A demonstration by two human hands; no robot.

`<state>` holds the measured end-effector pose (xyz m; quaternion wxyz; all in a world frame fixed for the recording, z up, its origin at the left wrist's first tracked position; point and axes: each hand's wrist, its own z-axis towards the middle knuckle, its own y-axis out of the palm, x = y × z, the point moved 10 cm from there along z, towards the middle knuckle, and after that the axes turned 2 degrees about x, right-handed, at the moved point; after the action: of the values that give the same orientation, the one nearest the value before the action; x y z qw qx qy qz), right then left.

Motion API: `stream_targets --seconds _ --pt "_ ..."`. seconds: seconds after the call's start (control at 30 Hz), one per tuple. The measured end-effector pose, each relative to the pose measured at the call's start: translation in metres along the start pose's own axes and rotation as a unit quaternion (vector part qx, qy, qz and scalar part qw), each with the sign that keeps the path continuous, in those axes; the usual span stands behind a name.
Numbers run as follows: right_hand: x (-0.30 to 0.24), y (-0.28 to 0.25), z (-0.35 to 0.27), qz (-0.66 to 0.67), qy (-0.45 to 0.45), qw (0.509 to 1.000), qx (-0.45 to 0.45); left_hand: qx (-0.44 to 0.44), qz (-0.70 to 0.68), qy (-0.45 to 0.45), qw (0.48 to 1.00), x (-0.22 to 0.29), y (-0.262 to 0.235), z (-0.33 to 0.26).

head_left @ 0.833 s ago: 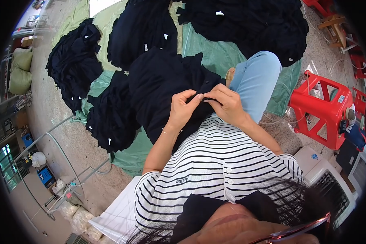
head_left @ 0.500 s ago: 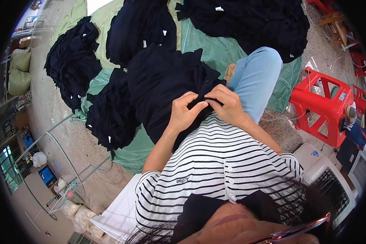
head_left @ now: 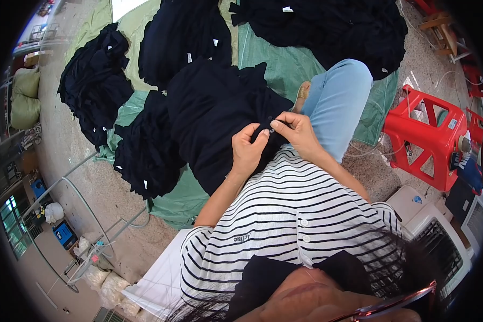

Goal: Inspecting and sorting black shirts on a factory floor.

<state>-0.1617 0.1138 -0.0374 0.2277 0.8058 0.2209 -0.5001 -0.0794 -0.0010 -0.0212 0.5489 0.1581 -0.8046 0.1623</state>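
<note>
A dark navy garment lies over my lap, its near edge gathered up at my waist. My left hand is closed in a pinch on that edge, thumb and forefinger pressing the cloth. Just to its right, my right hand pinches the same strip of cloth, thumb on top. Between the two thumbs a small round button shows on the strip. Whether it sits in a buttonhole is too small to tell. The remaining fingers of both hands are curled and partly hidden.
Piles of dark garments with small white tags lie ahead on green sheeting. A red plastic stool stands at the right, a white slatted appliance behind it. Metal tubing rises at the left.
My hands have shifted slightly; my thumbs have come a little apart, and the button now shows between them. Both hands still pinch the garment's edge.
</note>
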Motion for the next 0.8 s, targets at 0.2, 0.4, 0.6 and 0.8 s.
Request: stream_targets --seconds 0.2,0.4,0.6,0.8 --pt "-0.051 0.003 -0.016 -0.129 -0.175 0.976 0.031 -0.033 -0.23 -0.178 0.956 -0.027 0.008 0.007" --pt "-0.079 0.044 -0.051 -0.292 -0.397 0.87 0.01 -0.189 -0.13 -0.219 0.948 -0.017 0.028 0.013" --pt "-0.078 0.042 -0.044 -0.309 -0.389 0.868 0.03 -0.006 -0.141 -0.029 0.99 0.014 0.01 0.032" --pt "-0.08 0.021 -0.035 -0.317 -0.345 0.882 0.043 0.112 -0.054 0.056 0.991 0.026 -0.017 0.039"
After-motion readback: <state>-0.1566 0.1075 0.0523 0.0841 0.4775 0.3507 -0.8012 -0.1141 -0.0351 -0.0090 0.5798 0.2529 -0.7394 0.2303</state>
